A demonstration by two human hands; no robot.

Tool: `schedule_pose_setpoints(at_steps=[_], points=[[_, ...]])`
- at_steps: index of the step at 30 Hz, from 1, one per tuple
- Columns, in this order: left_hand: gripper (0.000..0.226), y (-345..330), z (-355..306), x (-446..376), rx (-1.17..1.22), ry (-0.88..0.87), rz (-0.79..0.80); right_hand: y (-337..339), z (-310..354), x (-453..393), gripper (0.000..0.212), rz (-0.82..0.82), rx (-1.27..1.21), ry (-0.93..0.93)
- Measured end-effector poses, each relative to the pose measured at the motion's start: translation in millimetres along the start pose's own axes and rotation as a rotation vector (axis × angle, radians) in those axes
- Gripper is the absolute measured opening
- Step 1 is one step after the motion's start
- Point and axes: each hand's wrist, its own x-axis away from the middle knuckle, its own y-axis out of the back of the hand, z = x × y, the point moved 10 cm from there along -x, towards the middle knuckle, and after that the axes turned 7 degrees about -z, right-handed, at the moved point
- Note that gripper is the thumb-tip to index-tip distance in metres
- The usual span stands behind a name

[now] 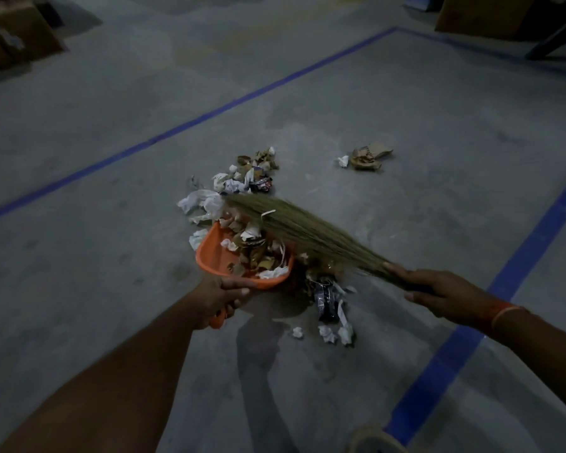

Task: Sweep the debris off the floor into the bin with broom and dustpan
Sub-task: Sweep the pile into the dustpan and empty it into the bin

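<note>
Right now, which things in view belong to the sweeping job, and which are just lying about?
In the job:
grass broom, held by right hand
orange dustpan, held by left hand
debris pile
stray cardboard scrap

Lying about:
cardboard boxes
blue floor lines

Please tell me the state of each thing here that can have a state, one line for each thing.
dustpan: partly filled with debris, held by left hand
broom: bristles over the dustpan, held by right hand
paper scraps: unswept, lying apart on floor
dark wrapper: on floor beside the dustpan
</note>
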Motion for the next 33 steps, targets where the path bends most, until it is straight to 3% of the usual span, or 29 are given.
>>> schedule_pose_setpoints(at_steps=[10,18,21,23,28,31,33], points=[[0.023,13,34,47,-0.080,0.028,-0.045,7,14,24,0.064,-0.050,-0.186,-0.088],[0.021,13,86,123,-0.074,0.087,-0.037,5,-24,62,0.059,-0.100,-0.330,-0.272],[0.043,14,106,148,-0.117,0.107,-0.024,4,-42,73,0.058,-0.101,-0.315,-0.327],[0.020,12,114,156,-0.140,0.116,-0.014,2,-46,78,0.058,-0.103,-0.302,-0.329],[0.017,9,133,163,-0.156,0.227,0.016,-20,-53,78,0.061,-0.048,-0.221,-0.342],[0.030,4,137,160,-0.178,0.267,0.056,-39,-57,76,0.063,0.026,-0.163,-0.336],[0.054,-1,138,154,-0.193,0.263,0.083,-50,-55,73,0.063,0.067,-0.160,-0.311]])
